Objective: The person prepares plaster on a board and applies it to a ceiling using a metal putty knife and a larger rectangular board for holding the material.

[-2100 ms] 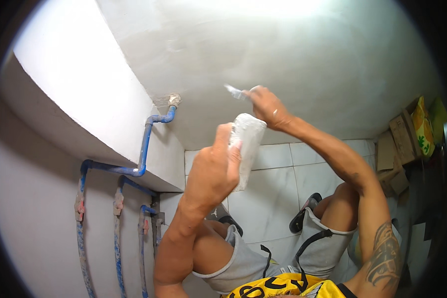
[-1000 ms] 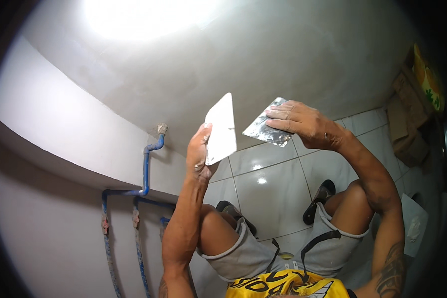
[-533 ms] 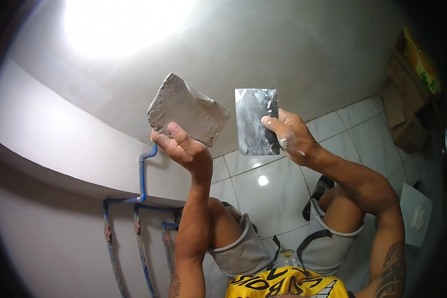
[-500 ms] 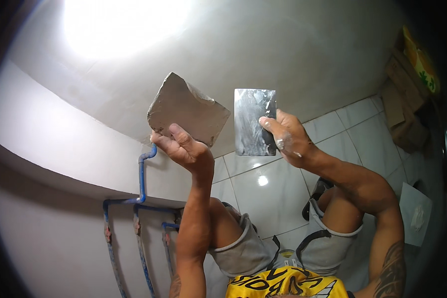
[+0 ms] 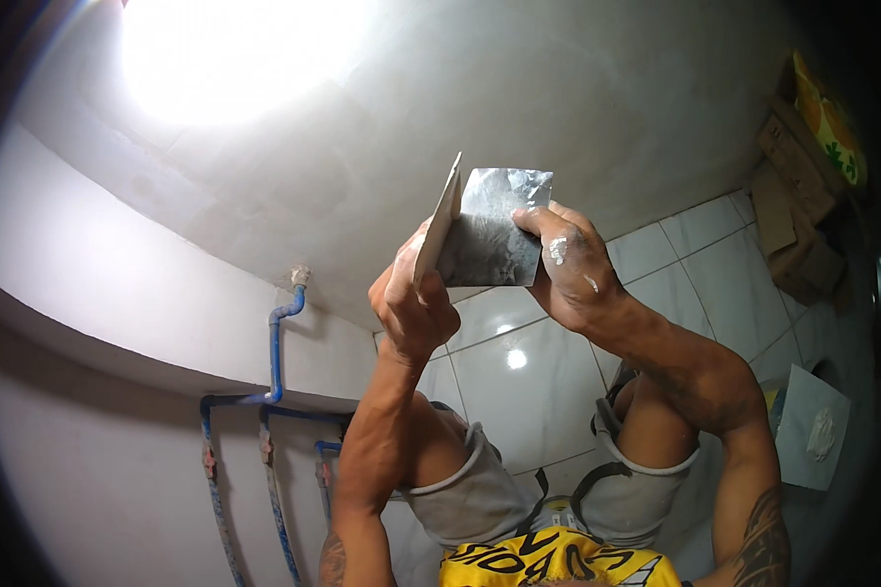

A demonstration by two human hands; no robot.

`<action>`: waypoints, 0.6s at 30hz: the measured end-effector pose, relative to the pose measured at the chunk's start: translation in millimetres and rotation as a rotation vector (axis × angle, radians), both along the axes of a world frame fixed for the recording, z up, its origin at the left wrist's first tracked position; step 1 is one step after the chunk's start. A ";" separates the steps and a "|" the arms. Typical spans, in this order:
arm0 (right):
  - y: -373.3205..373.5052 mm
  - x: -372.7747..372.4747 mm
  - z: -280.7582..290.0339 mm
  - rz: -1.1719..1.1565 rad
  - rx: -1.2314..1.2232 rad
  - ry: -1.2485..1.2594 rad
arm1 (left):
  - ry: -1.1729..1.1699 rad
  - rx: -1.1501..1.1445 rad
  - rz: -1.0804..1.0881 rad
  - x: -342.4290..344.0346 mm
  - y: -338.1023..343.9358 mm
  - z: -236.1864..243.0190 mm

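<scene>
My left hand [image 5: 411, 308] is wrapped round a thin, flat plate [image 5: 441, 217] caked with beige residue, now turned nearly edge-on. My right hand [image 5: 576, 269] grips a rectangular metal scraper plate [image 5: 496, 235], thumb on its near face. Whitish smears mark that face, and white paste sticks to the back of my right hand. The two plates meet at an angle, the scraper's left edge at the beige plate's face. Whether they press together I cannot tell. The fingers behind the scraper are hidden.
A grey plastered wall [image 5: 597, 108] stands ahead, with a bright light at upper left. Blue pipes [image 5: 276, 347] run along the low white ledge [image 5: 147, 264]. Cardboard boxes [image 5: 801, 210] stand at right, near a pale sheet [image 5: 812, 430] with white paste. White tiles [image 5: 519, 391] cover the floor.
My left hand has moved right and turned its plate from face-on to edge-on. The scraper has tilted slightly and risen a little; the two plates have come together.
</scene>
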State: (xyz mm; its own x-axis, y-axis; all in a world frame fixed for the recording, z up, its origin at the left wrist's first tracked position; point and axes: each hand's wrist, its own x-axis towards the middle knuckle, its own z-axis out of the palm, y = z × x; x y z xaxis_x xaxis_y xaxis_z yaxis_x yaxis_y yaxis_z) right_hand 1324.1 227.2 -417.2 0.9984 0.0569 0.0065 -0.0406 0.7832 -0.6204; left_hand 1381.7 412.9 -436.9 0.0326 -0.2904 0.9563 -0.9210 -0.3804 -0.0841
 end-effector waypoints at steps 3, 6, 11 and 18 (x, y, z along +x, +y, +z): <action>1.5 4.6 -5.7 0.047 0.043 -0.068 | -0.001 0.089 -0.021 -2.0 8.0 -0.2; 4.8 -2.1 10.8 0.002 -0.006 0.056 | -0.050 0.140 -0.020 -1.3 14.4 -0.9; -0.2 -3.8 15.6 0.016 0.026 0.037 | 0.034 0.174 -0.001 -6.5 26.1 -5.5; -6.3 13.0 40.1 0.054 0.014 -0.027 | 0.103 0.173 0.159 -18.3 45.8 -13.9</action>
State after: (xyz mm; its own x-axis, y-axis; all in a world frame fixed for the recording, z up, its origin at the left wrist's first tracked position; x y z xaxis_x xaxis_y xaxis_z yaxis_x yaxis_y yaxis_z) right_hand 1337.1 220.8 -377.0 0.9932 0.1106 0.0350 -0.0663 0.7889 -0.6110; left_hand 1363.4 458.7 -450.8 0.1859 -0.4329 0.8821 -0.8578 -0.5092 -0.0691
